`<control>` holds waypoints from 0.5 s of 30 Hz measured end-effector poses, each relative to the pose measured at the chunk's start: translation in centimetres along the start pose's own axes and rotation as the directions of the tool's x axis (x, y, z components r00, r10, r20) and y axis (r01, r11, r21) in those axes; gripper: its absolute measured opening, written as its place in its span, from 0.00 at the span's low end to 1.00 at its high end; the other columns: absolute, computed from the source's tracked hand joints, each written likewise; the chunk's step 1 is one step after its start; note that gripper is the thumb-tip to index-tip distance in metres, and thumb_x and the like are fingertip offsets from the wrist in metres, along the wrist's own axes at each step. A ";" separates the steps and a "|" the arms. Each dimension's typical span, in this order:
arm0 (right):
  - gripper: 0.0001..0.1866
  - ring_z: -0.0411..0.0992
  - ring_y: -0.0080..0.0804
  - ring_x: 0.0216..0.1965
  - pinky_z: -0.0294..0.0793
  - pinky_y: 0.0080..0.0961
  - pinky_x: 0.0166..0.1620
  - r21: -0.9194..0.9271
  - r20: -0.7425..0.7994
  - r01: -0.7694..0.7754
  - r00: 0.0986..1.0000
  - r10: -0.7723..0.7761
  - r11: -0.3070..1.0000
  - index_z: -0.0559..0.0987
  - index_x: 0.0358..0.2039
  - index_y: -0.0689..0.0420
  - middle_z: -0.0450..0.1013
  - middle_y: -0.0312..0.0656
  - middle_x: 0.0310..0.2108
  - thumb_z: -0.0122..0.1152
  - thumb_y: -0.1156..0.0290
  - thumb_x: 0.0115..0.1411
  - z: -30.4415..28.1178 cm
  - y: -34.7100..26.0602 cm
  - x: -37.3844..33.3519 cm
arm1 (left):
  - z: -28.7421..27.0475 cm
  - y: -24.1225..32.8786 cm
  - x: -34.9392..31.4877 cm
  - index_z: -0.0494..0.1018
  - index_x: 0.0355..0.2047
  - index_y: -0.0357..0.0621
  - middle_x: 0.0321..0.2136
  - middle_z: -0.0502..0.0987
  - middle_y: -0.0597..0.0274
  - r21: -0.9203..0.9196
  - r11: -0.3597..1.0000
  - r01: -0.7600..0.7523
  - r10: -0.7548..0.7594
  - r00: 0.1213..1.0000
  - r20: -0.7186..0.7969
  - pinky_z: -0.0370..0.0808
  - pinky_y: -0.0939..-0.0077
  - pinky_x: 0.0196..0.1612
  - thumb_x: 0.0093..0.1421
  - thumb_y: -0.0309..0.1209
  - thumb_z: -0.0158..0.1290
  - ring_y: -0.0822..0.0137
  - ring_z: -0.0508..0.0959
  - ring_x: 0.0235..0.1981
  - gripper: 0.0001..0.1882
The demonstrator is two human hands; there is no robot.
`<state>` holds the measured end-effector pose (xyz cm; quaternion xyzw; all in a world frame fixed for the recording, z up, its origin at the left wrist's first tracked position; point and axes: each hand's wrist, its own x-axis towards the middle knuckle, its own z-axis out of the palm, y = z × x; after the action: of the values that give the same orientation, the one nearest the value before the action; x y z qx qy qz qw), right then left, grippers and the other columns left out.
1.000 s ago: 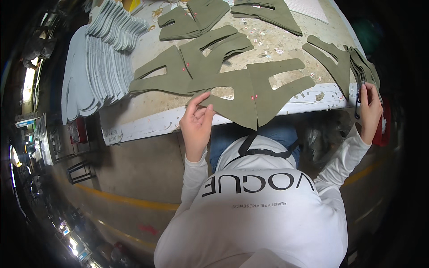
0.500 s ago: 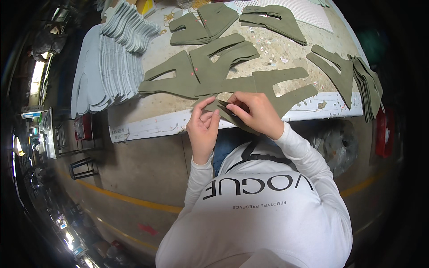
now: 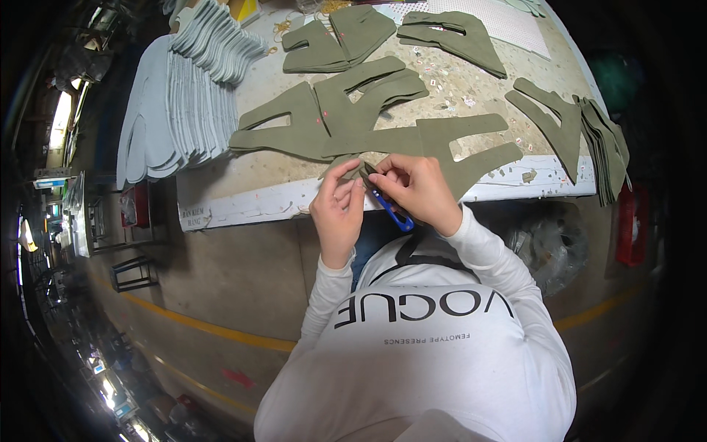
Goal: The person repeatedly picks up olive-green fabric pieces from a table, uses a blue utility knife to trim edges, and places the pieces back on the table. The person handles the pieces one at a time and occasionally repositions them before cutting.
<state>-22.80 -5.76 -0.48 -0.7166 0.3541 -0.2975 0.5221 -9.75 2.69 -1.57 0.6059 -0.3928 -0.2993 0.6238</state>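
At the table's near edge my left hand [image 3: 338, 214] is closed, thumb and forefinger pinching an olive-green cut piece [image 3: 352, 163]. Close on its right, my right hand [image 3: 420, 188] is closed too, fingertips against the same piece. Blue-handled thread snips [image 3: 400, 219] stick out beneath the right hand, their looped end hanging toward my lap; that hand hides their blades. Just beyond both hands, a larger olive piece [image 3: 471, 140] with a slot lies on the table, beside a layered stack of olive pieces [image 3: 294, 118].
Tall rows of pale grey-blue cut pieces [image 3: 188, 110] stand at the left of the table [image 3: 254, 202]. Other olive stacks lie at the back [image 3: 453, 40] and right edge [image 3: 600, 140]. A black stool [image 3: 134, 272] and red crates [image 3: 631, 228] are on the floor.
The blue thread snips have come into view below my right hand. The olive piece that hung below that hand has folded or drawn up. Both hands stay nearly in place.
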 end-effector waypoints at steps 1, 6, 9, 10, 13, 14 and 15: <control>0.08 0.68 0.15 0.16 0.67 0.17 0.21 0.040 0.005 -0.045 0.999 0.045 0.998 0.80 0.31 0.64 0.74 0.36 0.17 0.65 0.72 0.58 0.0 0.0 -0.1 | 0.0 0.0 0.0 0.71 0.49 0.31 0.36 0.80 0.58 0.006 1.000 -0.004 0.004 1.000 -0.010 0.77 0.81 0.39 0.62 0.18 0.51 0.76 0.79 0.35 0.14; 0.08 0.70 0.17 0.15 0.67 0.17 0.20 0.130 0.052 -0.145 0.989 0.139 0.981 0.80 0.29 0.64 0.73 0.36 0.15 0.66 0.72 0.57 -1.7 0.4 -0.6 | -0.2 -0.1 0.0 0.73 0.46 0.32 0.34 0.81 0.57 0.127 0.992 0.009 -0.006 1.000 -0.031 0.79 0.81 0.37 0.60 0.17 0.53 0.75 0.81 0.34 0.13; 0.09 0.71 0.19 0.14 0.68 0.17 0.19 0.127 0.015 -0.158 0.987 0.158 0.979 0.80 0.29 0.64 0.73 0.37 0.14 0.66 0.71 0.57 -3.1 1.1 -0.2 | 0.0 -0.3 0.2 0.74 0.46 0.32 0.35 0.80 0.57 0.097 0.995 -0.001 0.008 0.998 -0.067 0.79 0.81 0.34 0.59 0.16 0.54 0.75 0.81 0.32 0.13; 0.09 0.72 0.19 0.13 0.68 0.17 0.19 0.070 -0.005 -0.199 0.980 0.200 0.978 0.80 0.29 0.64 0.73 0.37 0.14 0.66 0.71 0.57 -3.5 1.4 0.0 | 0.0 -0.3 0.3 0.74 0.46 0.32 0.35 0.80 0.57 0.073 0.997 -0.008 0.014 0.997 -0.077 0.79 0.82 0.33 0.59 0.16 0.54 0.75 0.80 0.32 0.14; 0.09 0.71 0.20 0.14 0.68 0.19 0.20 0.109 0.086 -0.237 0.970 0.228 0.965 0.80 0.30 0.64 0.74 0.37 0.15 0.66 0.70 0.57 -3.9 1.8 -0.2 | -0.3 -0.2 0.7 0.74 0.46 0.31 0.37 0.80 0.56 0.066 0.998 -0.011 0.016 0.996 -0.085 0.78 0.83 0.32 0.58 0.16 0.55 0.75 0.81 0.31 0.14; 0.09 0.71 0.20 0.15 0.69 0.20 0.21 0.050 0.078 -0.209 0.976 0.204 0.977 0.80 0.30 0.64 0.75 0.38 0.16 0.66 0.70 0.57 -3.9 1.7 -0.4 | -0.4 -0.2 0.8 0.74 0.46 0.31 0.37 0.80 0.56 0.076 0.997 -0.001 0.007 0.997 -0.071 0.78 0.83 0.31 0.58 0.16 0.55 0.75 0.81 0.31 0.14; 0.08 0.73 0.23 0.17 0.69 0.21 0.23 0.019 0.053 -0.173 0.984 0.172 0.985 0.80 0.30 0.63 0.76 0.39 0.19 0.65 0.71 0.57 -3.7 1.6 -0.4 | -0.5 -0.1 1.0 0.74 0.46 0.31 0.38 0.80 0.56 0.085 0.996 0.006 -0.001 0.998 -0.058 0.78 0.84 0.31 0.58 0.16 0.55 0.75 0.81 0.30 0.15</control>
<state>-26.35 -7.74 -1.03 -0.6845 0.3977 -0.2368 0.5632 -8.81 2.12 -1.57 0.6411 -0.3860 -0.2658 0.6077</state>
